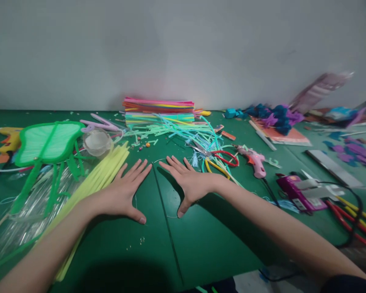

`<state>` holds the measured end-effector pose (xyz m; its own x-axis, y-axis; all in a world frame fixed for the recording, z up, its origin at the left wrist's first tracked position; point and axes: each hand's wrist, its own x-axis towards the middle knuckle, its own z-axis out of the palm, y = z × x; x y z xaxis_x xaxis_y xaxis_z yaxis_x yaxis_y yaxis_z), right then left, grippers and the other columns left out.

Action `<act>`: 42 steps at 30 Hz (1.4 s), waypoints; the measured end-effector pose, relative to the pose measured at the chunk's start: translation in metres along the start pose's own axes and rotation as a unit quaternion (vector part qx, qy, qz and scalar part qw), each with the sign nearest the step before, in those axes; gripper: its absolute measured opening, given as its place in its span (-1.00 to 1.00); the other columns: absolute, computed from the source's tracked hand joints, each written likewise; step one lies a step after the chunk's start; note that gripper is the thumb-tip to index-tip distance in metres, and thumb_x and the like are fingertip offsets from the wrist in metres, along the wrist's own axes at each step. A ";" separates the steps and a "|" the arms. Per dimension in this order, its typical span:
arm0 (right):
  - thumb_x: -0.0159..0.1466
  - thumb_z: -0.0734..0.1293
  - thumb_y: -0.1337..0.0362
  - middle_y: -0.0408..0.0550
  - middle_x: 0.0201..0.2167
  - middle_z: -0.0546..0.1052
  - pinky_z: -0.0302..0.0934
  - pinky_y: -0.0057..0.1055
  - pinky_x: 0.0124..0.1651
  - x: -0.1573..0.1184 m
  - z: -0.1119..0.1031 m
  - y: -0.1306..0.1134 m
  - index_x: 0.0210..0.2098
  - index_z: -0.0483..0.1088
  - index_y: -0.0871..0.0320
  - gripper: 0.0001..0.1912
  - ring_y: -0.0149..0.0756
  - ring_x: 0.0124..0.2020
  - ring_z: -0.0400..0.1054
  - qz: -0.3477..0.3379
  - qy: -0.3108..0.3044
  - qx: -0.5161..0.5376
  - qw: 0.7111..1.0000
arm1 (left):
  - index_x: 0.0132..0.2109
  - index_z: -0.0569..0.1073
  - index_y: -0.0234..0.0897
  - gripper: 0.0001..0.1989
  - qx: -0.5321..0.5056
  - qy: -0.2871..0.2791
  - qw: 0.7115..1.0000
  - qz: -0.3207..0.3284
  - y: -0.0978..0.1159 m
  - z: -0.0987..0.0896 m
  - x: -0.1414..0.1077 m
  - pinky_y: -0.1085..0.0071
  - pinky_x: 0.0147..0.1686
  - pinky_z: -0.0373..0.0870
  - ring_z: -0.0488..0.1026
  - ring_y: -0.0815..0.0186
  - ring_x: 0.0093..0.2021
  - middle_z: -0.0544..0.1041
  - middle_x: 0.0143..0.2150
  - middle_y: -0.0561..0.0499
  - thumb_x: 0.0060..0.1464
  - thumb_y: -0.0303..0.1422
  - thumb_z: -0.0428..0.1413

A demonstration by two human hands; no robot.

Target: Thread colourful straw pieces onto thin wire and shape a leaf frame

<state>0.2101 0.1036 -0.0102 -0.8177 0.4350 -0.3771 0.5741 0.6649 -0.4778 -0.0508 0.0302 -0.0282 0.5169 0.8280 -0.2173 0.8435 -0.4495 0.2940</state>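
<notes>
My left hand (118, 195) lies palm down with its fingers spread, just right of a bundle of yellow pipe cleaners (88, 203). Opposite it, my right hand (189, 181) is also spread, fingertips near those of the left. Between and partly beneath the hands runs a thin pale line (160, 160), like a wire or clear cord, curving into a loop; much of it is hidden by the hands. Neither hand grips anything. A few tiny shiny rings (142, 240) lie on the green tabletop (146, 264), nearer to me.
A green pipe-cleaner shape (51, 142) with dangling legs stands left, by a clear cup (96, 142). Scissors (205, 151), a pink glue gun (254, 158) and a purple device (305, 193) with a black cord lie right. Pipe cleaners (158, 106) are stacked against the wall.
</notes>
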 end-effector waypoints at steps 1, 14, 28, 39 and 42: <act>-0.27 0.57 -0.24 0.21 0.44 -0.60 -0.79 0.20 0.34 0.000 0.000 0.000 0.43 -0.60 0.11 0.67 0.17 0.42 -0.81 -0.004 0.001 -0.001 1.000 | 0.46 -0.44 -0.13 0.45 -0.007 0.006 1.000 0.000 0.000 0.000 0.000 -0.20 0.36 -0.35 -0.38 -0.20 0.47 -0.40 0.51 -0.22 -0.33 0.35 0.20; -0.29 0.58 -0.22 0.20 0.46 -0.57 -0.76 0.21 0.35 0.001 0.003 0.004 0.43 -0.62 0.10 0.69 0.18 0.43 -0.78 -0.007 0.015 0.013 1.000 | 0.44 -0.54 -0.06 0.51 -0.032 0.056 0.998 0.010 -0.003 0.005 -0.002 -0.21 0.35 -0.26 -0.34 -0.27 0.46 -0.50 0.50 -0.28 -0.38 0.31 0.26; -0.28 0.59 -0.21 0.18 0.46 -0.55 -0.82 0.21 0.33 0.002 0.007 0.009 0.42 -0.65 0.07 0.69 0.17 0.43 -0.77 -0.027 0.038 0.021 0.999 | 0.47 -0.35 -0.16 0.48 -0.048 0.070 0.996 0.024 -0.007 0.007 -0.001 -0.19 0.37 -0.25 -0.24 -0.23 0.47 -0.17 0.50 -0.36 -0.40 0.29 0.28; -0.26 0.57 -0.25 0.16 0.46 -0.58 -0.84 0.18 0.33 0.000 0.007 0.010 0.41 -0.68 0.07 0.69 0.13 0.44 -0.76 -0.032 0.040 0.024 0.998 | 0.46 -0.43 -0.14 0.50 -0.040 0.079 0.996 -0.003 -0.008 0.009 -0.006 -0.17 0.37 -0.20 -0.23 -0.22 0.47 -0.13 0.50 -0.31 -0.39 0.30 0.27; -0.25 0.57 -0.24 0.17 0.46 -0.57 -0.84 0.16 0.34 0.000 0.008 0.011 0.41 -0.69 0.07 0.68 0.10 0.44 -0.75 -0.039 0.051 0.028 0.998 | 0.46 -0.46 -0.10 0.51 -0.041 0.083 0.996 -0.012 -0.008 0.009 -0.007 -0.15 0.36 -0.11 -0.12 -0.25 0.45 -0.12 0.50 -0.28 -0.40 0.29 0.28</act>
<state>0.2173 0.1061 -0.0221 -0.8582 0.4451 -0.2555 0.5079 0.6649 -0.5477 -0.0598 0.0247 -0.0372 0.4599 0.8851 -0.0711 0.8370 -0.4053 0.3676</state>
